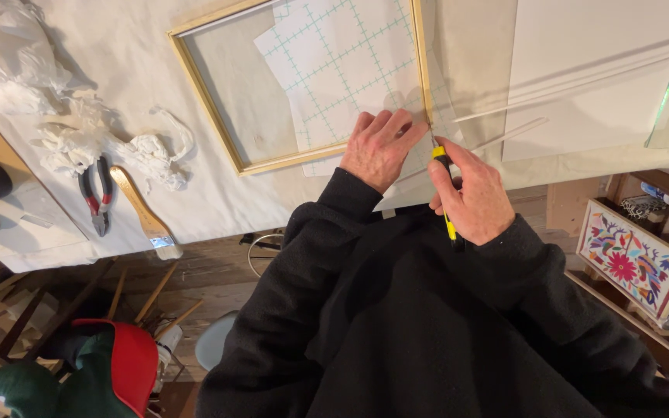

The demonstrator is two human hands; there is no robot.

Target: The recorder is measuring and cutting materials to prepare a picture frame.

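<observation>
A light wooden frame (204, 101) lies on the white-covered table, with glass and a sheet of gridded paper (342, 54) inside it. My left hand (381, 147) presses flat on the frame's near right corner. My right hand (474, 193) grips a slim tool with a yellow and black handle (444, 193); its thin metal tip touches the frame's right rail just beside my left fingers. Both arms wear black sleeves.
Red-handled pliers (96, 193) and a wooden-handled scraper (142, 213) lie at the table's left, near crumpled white cloth (79, 139). White boards (598, 70) and a thin strip (505, 133) sit to the right. A floral painted box (632, 259) stands on a lower shelf.
</observation>
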